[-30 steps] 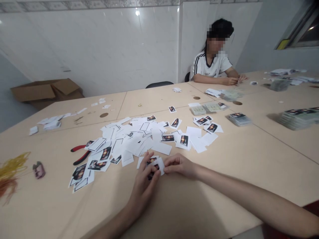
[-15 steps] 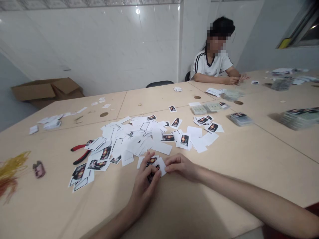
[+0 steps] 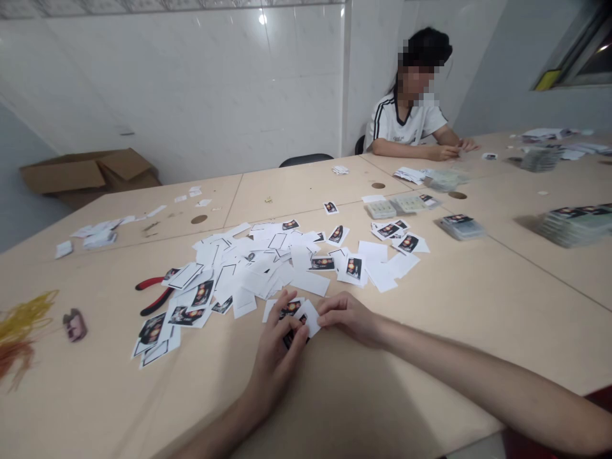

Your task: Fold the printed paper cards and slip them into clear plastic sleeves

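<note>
Near the front middle of the table, my left hand is closed on a white card with a dark printed picture. My right hand pinches the right edge of this same card between thumb and fingers. Other printed cards lie under and just beyond my left fingers, partly hidden by them. Past both hands spreads a loose heap of white cards, some blank, some with black frames or dark pictures.
Red-handled pliers lie left of the heap, with a small pinkish object and yellow strings farther left. Stacked clear cases stand at the right. Across the table sits a person; a cardboard box is back left.
The card between my hands has tilted slightly, and my right hand has shifted a little upward. Across the table, the person's hands have moved slightly.
</note>
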Demonstrator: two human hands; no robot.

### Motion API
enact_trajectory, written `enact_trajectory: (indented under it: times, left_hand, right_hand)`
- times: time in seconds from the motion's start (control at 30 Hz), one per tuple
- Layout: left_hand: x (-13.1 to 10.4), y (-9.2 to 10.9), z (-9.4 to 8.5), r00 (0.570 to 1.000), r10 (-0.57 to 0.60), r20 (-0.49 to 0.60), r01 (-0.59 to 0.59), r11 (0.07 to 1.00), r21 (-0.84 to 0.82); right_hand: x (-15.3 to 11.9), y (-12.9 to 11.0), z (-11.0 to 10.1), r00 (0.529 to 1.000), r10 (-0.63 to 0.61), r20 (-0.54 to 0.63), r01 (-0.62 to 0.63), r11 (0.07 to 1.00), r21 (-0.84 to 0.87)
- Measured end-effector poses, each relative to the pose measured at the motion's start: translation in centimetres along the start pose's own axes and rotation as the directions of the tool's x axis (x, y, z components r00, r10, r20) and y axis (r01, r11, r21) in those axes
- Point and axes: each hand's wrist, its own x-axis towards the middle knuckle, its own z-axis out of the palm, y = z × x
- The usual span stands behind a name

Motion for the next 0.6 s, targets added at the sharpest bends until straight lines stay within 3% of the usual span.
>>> enact_trajectory:
  times: [0.6]
  left_hand:
    - [-0.08, 0.26, 0.04, 1.000, -0.015, -0.001, 0.015, 0.998, -0.056]
  right_hand:
    - [0.11, -0.07, 0.18, 1.000, 0.016, -0.020, -0.013, 0.986, 0.167]
